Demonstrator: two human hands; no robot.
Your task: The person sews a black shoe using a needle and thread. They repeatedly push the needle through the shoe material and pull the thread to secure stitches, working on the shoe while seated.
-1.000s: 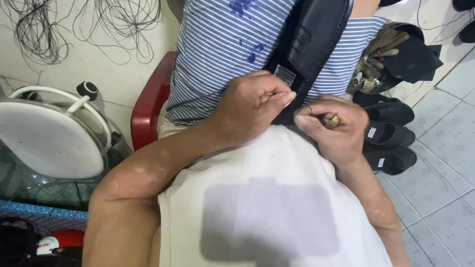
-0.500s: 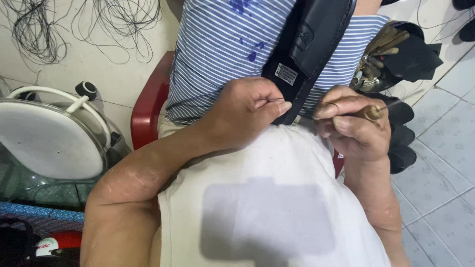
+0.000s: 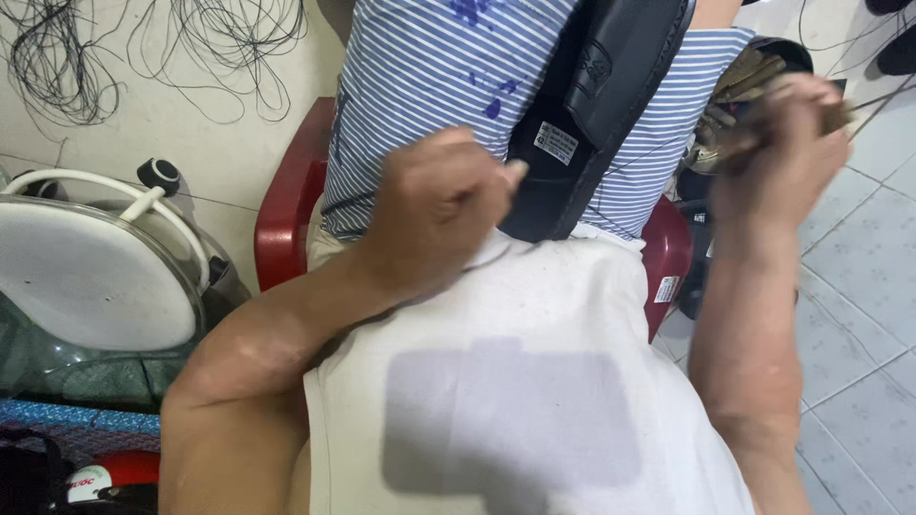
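A black shoe (image 3: 611, 86) rests sole-out against my striped shirt (image 3: 429, 86), its lower end on the white cloth (image 3: 534, 315) over my lap. My left hand (image 3: 439, 205) is closed, thumb and fingers pinching the shoe's lower edge beside a small white label (image 3: 555, 143). My right hand (image 3: 787, 133) is raised off to the right, blurred, closed on a small brown-handled tool. A thin thread (image 3: 883, 93) runs from it toward the upper right. The tool's tip is hidden.
I sit on a red plastic chair (image 3: 286, 210). A round white lid (image 3: 86, 277) with a white tube lies at the left, and loose black wires (image 3: 57, 57) lie on the floor above it. Dark shoes (image 3: 897, 48) and a heap of items (image 3: 739, 91) lie on the tiles at the right.
My right hand has drawn up and out to the right, away from the shoe, with the tool in it. My left hand has stayed pinched at the shoe's lower edge.
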